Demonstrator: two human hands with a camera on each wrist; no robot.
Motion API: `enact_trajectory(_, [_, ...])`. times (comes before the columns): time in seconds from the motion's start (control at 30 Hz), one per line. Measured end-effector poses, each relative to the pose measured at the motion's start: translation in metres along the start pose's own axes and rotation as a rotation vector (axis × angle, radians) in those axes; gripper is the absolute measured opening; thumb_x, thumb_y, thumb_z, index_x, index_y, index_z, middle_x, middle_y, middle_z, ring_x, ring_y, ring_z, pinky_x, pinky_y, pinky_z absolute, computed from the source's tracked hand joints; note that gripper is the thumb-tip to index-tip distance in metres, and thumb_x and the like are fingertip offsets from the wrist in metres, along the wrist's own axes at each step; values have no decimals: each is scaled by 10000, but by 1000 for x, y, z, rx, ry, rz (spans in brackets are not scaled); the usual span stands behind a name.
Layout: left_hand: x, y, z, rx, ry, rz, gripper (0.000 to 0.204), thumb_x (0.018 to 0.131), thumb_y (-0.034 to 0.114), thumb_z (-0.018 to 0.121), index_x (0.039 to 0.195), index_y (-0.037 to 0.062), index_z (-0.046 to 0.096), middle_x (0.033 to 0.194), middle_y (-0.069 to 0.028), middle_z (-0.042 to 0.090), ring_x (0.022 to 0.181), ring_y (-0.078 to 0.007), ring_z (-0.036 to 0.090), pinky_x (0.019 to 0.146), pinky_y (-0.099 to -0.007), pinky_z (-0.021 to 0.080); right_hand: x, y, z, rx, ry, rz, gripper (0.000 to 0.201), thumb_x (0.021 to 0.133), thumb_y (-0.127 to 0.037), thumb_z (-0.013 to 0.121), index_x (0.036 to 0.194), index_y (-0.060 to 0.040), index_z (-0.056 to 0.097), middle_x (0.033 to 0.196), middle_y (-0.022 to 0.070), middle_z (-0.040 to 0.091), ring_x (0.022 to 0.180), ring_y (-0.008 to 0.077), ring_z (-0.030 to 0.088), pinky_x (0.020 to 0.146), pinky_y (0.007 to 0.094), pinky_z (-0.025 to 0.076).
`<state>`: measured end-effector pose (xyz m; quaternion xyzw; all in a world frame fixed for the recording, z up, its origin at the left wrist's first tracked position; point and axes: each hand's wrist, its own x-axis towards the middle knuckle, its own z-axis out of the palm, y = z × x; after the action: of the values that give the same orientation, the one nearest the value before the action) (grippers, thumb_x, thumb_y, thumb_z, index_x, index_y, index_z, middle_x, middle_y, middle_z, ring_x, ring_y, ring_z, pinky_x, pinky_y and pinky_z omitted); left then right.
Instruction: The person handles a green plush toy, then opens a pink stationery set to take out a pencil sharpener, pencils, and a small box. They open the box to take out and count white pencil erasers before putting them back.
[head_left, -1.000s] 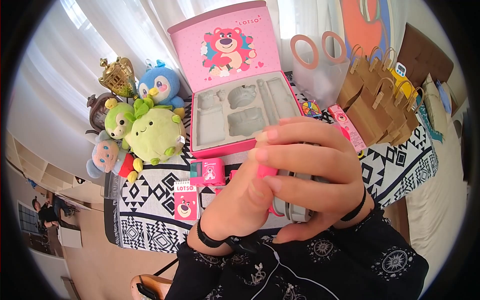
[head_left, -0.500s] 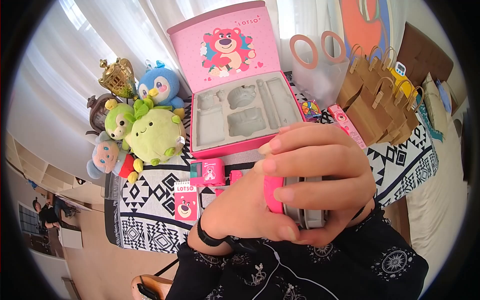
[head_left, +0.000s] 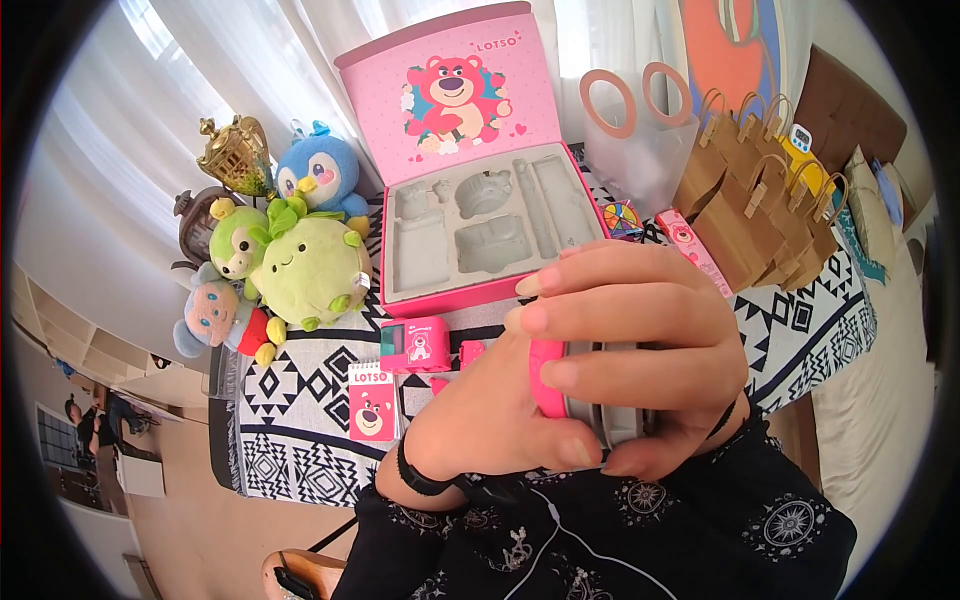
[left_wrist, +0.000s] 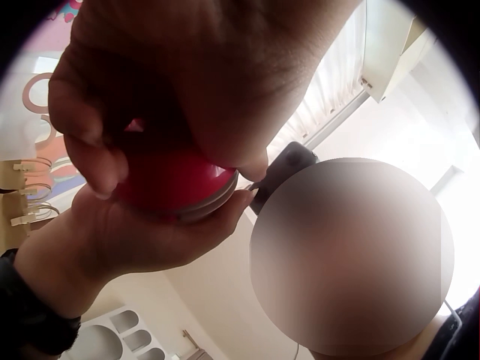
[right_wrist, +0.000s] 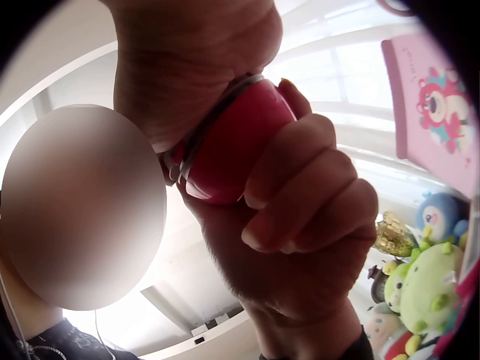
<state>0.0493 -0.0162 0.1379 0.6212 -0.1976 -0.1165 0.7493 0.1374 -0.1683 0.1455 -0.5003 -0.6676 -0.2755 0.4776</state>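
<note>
A round pink object with a grey ringed side (head_left: 546, 378) is held between both hands in front of the body; its kind cannot be told. My left hand (head_left: 490, 420) curls round the pink side, its thumb low against the rings. From the right, my right hand (head_left: 650, 345) wraps the grey side with its fingers reaching over the top toward the left hand. In the left wrist view the glossy pink dome (left_wrist: 176, 180) shows between both hands. Curled left fingers (right_wrist: 307, 180) grip that dome in the right wrist view.
Beyond the hands, an open pink box (head_left: 445, 300) has a grey moulded insert (head_left: 440, 215). A pink case (head_left: 415, 345) and a bear notepad (head_left: 371, 405) lie left on the patterned cloth. Plush toys (head_left: 310, 265) stand at left, paper bags (head_left: 750, 220) at right.
Both hands have turned the object and shifted slightly right; more of its pink edge shows. The left thumb has moved down. Over the last half second the hands have barely moved.
</note>
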Motion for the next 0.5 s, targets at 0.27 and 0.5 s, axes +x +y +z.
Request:
enact_trajectory(0.27, [-1,-8,-6,288,28,46,1008,671,691,750,1346,4,451,1341,-133,509,1277,-276,482,1042,-400,389,-2,-4,1,-32,-7,75,468,923,-480,553,1020,-35,660,1071,207,666,972,385,646,815,455,532])
enact_trajectory(0.5, [2,-5,2,217,188,-10,1243,535,669,850,1412,-15,297,1352,-165,462,1251,-322,507,1009,-406,417,-7,-2,2,66,30,174,534,975,-523,455,1086,-28,622,1131,229,629,1010,375,627,882,473,507])
